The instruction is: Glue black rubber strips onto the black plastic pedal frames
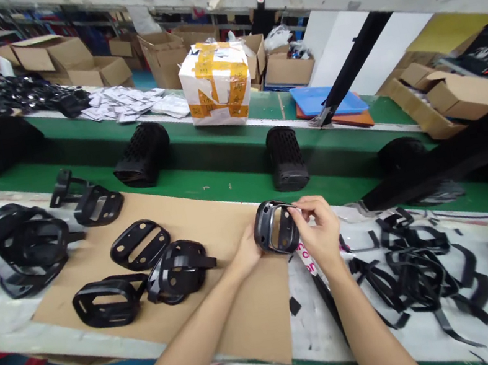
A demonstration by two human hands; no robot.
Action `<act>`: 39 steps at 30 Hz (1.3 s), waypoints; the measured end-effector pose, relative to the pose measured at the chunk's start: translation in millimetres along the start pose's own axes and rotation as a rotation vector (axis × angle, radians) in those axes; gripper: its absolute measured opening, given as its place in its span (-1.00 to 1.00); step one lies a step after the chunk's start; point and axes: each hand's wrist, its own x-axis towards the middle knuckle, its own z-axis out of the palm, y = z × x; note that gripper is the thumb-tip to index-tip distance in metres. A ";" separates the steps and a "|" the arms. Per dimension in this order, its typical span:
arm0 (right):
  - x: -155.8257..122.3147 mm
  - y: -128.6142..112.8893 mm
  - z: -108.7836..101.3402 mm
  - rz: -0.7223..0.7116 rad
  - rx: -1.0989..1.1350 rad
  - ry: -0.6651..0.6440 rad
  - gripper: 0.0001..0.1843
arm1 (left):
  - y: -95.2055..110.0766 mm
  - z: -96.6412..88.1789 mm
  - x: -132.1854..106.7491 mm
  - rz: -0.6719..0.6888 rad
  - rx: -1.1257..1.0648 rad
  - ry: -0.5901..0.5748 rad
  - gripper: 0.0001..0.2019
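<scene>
A black oval plastic frame [259, 230] with a wide slot and round holes is held up over the brown cardboard sheet [254, 319]. My left hand [247, 250] grips its left side, the fingertips partly hidden behind it. At the right rim, my right hand [318, 227] pinches with thumb and forefinger; anything small between those fingers is hidden. A white strip with pink lettering [305, 258] runs down beneath my right hand. Similar black oval plates [139, 245] rest on the cardboard to the left, some with curved bands attached.
Black curved strips [424, 276] lie in a tangle on the right. More black frames [31, 245] are piled at the left. Behind the bench, black perforated housings [287, 159] stand on a green conveyor [220, 180]. A taped white box [216, 83] and a slanting black post [353, 65] are farther back.
</scene>
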 end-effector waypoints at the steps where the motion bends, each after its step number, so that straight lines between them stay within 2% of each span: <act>1: -1.1 1.8 -3.0 -0.011 -0.015 -0.010 -0.93 | 1.1 0.6 -0.5 0.010 0.017 0.000 -0.45; 6: -5.3 6.4 -12.1 -0.038 -0.062 -0.045 -0.90 | 0.2 -7.4 -5.1 0.058 0.263 0.028 -0.46; 9: -7.1 5.6 -11.0 -0.025 -0.046 -0.039 -0.90 | -0.2 -12.9 -6.3 0.064 0.324 0.010 -0.48; 18: -12.1 1.7 -6.7 0.078 -0.010 -0.039 -0.90 | -0.5 -14.1 -6.8 0.015 0.298 -0.019 -0.45; 26: -11.8 2.0 -6.9 0.078 -0.022 -0.045 -0.90 | 8.2 -9.7 -13.0 0.148 0.449 -0.062 -0.63; 32: -8.6 5.6 -10.6 0.073 0.046 -0.103 -0.91 | 14.7 -11.8 -12.6 0.132 0.484 -0.105 -0.73; 36: -10.3 7.4 -8.1 0.093 0.069 -0.101 -0.93 | 17.1 -9.1 -13.8 0.130 0.411 -0.155 -0.71; 39: -14.1 6.6 -3.9 0.151 0.070 -0.053 -0.97 | 16.8 -4.9 -14.1 0.111 0.323 -0.134 -0.69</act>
